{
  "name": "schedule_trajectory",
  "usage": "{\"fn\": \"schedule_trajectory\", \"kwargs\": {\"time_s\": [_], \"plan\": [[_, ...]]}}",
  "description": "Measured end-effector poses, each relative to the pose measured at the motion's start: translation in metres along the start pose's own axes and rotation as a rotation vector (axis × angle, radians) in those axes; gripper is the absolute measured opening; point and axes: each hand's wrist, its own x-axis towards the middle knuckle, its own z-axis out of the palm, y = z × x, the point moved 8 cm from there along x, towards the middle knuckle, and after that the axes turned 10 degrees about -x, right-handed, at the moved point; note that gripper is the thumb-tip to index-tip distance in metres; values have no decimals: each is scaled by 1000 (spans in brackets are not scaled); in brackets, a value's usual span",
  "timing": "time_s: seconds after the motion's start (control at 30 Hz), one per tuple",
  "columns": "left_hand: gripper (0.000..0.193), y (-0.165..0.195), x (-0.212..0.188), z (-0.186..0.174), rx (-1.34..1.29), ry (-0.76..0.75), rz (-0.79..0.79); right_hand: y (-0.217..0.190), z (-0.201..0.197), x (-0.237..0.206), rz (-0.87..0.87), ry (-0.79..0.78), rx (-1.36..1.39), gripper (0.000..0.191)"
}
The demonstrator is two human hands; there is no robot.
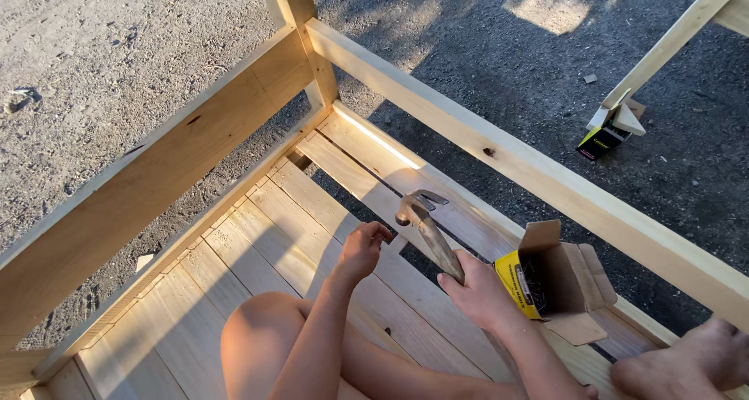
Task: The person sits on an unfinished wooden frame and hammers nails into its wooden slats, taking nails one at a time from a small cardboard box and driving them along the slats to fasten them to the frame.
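Note:
My right hand point(477, 289) grips the wooden handle of a claw hammer point(425, 223), whose metal head is raised above the slatted wooden floor point(257, 240). My left hand point(363, 248) is pinched with its fingertips together just left of the hammer head, over a floor slat; whether it holds a nail I cannot tell. An open cardboard box of nails point(550, 279), yellow on one side, lies on the slats right beside my right hand.
A wooden frame surrounds me: a thick rail point(148, 182) on the left, a long rail point(546, 178) on the right, a corner post point(292, 2) ahead. My bare knee point(261, 330) and foot point(694, 361) rest on the slats. Another small box point(605, 135) sits on the gravel.

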Motion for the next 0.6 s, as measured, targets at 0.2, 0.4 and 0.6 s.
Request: {"fn": "schedule_trajectory", "kwargs": {"time_s": [0.2, 0.4, 0.6], "plan": [[12, -38, 4, -7, -135, 9, -84, 8, 34, 10, 74, -133, -165, 26], [19, -47, -3, -4, -5, -48, -78, 18, 53, 19, 129, -184, -196, 25], [21, -50, -8, -5, 54, -48, -135, 28, 62, 26, 116, -179, -129, 24]]}}
